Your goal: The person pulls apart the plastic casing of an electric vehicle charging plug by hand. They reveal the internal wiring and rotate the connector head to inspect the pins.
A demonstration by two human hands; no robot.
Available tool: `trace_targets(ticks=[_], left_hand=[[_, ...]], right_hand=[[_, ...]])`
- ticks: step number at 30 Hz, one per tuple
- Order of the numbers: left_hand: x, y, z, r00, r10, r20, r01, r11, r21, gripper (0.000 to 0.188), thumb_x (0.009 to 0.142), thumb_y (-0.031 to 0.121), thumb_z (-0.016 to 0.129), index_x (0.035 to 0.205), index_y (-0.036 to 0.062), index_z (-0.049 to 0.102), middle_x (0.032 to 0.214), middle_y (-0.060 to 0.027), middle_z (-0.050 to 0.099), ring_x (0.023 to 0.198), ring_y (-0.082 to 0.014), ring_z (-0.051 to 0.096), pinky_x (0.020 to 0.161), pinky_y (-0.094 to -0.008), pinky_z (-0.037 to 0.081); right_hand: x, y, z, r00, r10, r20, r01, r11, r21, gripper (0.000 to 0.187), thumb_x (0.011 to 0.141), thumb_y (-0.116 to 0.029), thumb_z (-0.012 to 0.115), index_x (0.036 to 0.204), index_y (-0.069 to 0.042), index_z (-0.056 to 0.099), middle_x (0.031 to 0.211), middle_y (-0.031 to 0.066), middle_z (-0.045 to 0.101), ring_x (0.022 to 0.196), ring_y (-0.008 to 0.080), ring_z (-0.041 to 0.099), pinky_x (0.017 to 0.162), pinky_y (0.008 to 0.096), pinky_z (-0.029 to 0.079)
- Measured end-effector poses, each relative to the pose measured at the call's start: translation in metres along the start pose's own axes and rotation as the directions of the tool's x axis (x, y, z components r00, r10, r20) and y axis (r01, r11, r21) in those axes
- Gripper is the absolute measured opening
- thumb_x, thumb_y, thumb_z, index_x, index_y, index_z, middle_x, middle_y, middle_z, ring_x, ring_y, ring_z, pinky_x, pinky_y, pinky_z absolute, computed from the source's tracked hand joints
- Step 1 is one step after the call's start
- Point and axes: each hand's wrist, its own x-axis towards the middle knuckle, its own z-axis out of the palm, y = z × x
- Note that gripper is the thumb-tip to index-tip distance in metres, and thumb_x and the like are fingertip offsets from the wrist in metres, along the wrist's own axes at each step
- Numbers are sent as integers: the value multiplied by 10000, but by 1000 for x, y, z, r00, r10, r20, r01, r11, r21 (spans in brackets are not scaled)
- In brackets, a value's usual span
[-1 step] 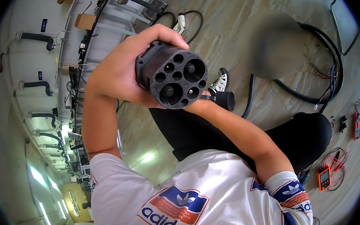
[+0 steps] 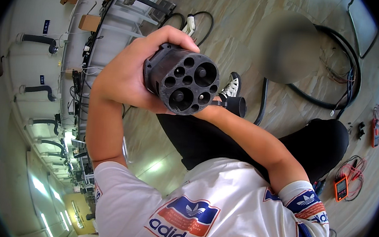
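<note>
My left hand [image 2: 126,71] is wrapped round the body of a black charging connector [image 2: 189,90], thumb and fingers on opposite sides. Its round face is turned up toward me, showing two large sockets with pins and several smaller holes. My right forearm [image 2: 250,134] reaches across my lap to behind the connector. There the right hand [image 2: 207,113] is mostly hidden, and its fingers do not show. A round black cap [image 2: 237,106] on a short strap sits beside the right wrist, next to the connector.
A thick black cable [image 2: 356,89] lies coiled on the tiled floor at right. An orange multimeter [image 2: 341,188] with leads and a red meter [image 2: 375,135] lie at far right. Beyond my left hand is a white charging gun [image 2: 190,26]. A long workbench [image 2: 100,24] runs along the left.
</note>
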Motion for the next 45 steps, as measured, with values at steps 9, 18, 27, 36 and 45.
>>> trace_targets(ticks=[9, 18, 27, 36, 45], left_hand=[[7, -2, -4, 998, -14, 59, 12, 999, 30, 883, 536, 153, 965, 1267, 16, 488, 1232, -144, 596, 1153, -230, 592, 997, -356, 474], [13, -7, -16, 994, -98, 39, 98, 995, 22, 956, 528, 13, 893, 1382, 48, 464, 1276, -59, 576, 1183, -159, 552, 1011, -312, 450], [41, -32, -16, 997, -76, -24, 72, 986, -150, 925, 658, -43, 833, 1464, 83, 397, 1270, -62, 584, 1202, -164, 554, 1025, -325, 475], [68, -52, -50, 994, -77, -77, 71, 995, -70, 747, 921, 400, 673, 1495, 13, 393, 1373, -142, 547, 1279, -222, 522, 1103, -345, 371], [22, -37, -13, 947, -74, -312, 22, 986, -167, 781, 908, 493, 696, 1441, -16, 436, 1341, -123, 555, 1239, -195, 527, 1077, -340, 387]], right_hand=[[-3, 14, 10, 993, -112, -43, 109, 992, -56, 694, 694, -225, 802, 1301, -58, 509, 1089, 116, 596, 1013, 306, 584, 842, 419, 413], [-5, 5, 8, 998, 46, 44, -44, 998, -48, 691, 703, -247, 817, 1272, -42, 482, 1025, 140, 595, 959, 337, 598, 854, 423, 425], [8, 3, -6, 985, 133, 107, -145, 982, 117, 833, 773, -311, 803, 1410, 12, 375, 1188, 247, 614, 1110, 411, 586, 944, 466, 466], [33, -3, -41, 968, 133, 214, -215, 878, 427, 872, 703, -290, 826, 1406, 15, 411, 1343, 206, 507, 1258, 307, 507, 1075, 406, 399], [56, -36, -120, 905, 181, 386, -389, 720, 574, 675, 678, -197, 848, 1241, 23, 549, 924, 85, 690, 798, 207, 679, 699, 323, 556]])
